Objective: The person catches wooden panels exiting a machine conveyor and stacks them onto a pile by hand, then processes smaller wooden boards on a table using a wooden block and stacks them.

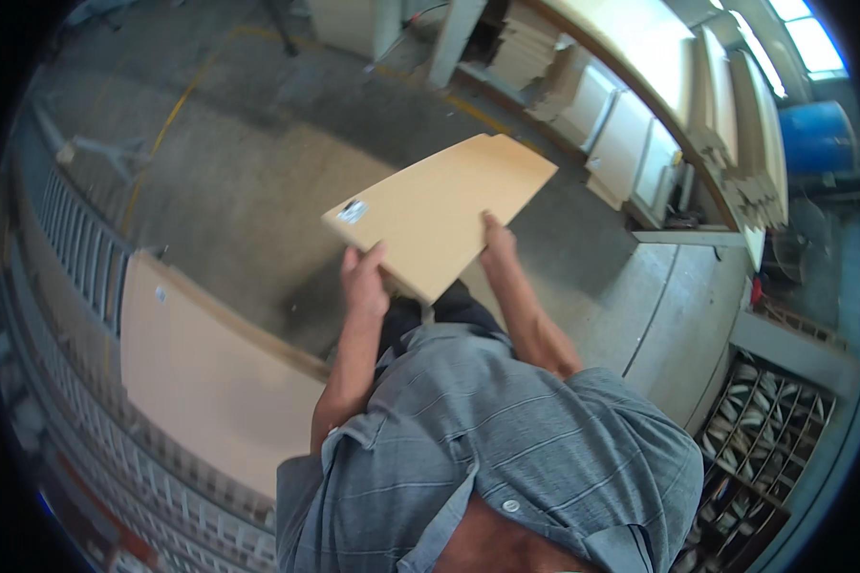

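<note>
A flat tan board point(440, 205) with a small white label at its left corner is held up in front of me, above the floor. My left hand point(365, 279) is closed on its near left edge, thumb on top. Farther along, at the near right edge, my right hand point(497, 241) grips the same board. Both hands' fingers under the board are hidden. To my lower left a larger pale board point(210, 372), also with a small label, lies on a roller conveyor point(86, 253).
A workbench point(631, 48) stands at the far right, with several panels point(583, 95) leaning beneath it and a blue drum point(816, 137) beside it. At the lower right is a rack of divided compartments point(764, 420). A yellow line point(174, 115) marks the concrete floor.
</note>
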A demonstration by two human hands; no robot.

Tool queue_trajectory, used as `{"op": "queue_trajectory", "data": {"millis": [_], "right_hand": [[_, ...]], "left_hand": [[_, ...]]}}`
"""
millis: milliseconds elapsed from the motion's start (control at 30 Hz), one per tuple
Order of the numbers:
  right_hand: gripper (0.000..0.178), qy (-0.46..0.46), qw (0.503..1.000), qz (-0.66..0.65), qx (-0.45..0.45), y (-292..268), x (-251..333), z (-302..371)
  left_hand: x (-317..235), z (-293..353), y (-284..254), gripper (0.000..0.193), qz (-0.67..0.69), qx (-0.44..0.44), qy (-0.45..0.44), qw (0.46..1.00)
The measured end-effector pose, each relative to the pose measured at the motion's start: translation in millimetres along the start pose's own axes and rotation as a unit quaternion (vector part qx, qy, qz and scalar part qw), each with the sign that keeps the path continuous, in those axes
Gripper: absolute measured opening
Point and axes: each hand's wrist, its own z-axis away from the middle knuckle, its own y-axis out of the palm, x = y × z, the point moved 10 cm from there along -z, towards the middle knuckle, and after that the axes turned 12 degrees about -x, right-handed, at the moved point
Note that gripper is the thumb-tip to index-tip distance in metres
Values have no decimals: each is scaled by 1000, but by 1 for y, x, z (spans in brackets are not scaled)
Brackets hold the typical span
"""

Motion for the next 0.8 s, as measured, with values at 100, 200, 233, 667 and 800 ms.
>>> {"op": "queue_trajectory", "data": {"millis": [100, 200, 233, 667, 800], "right_hand": [[40, -106, 992, 28, 59, 7, 9, 2], [36, -55, 983, 51, 168, 44, -2, 75], [35, -71, 972, 48, 219, 52, -2, 75], [29, 21, 903, -52, 426, 151, 80, 159], [31, 6, 899, 52, 435, 136, 45, 161]], "left_hand": [[-17, 6, 2, 49, 39, 53, -18, 998], [-37, 3, -62, 57, 75, 70, 7, 995], [-43, 2, -75, 60, 62, 46, 9, 997], [1, -54, -346, 57, 70, -239, 66, 966], [42, 12, -326, 70, 82, -254, 157, 951]]}}
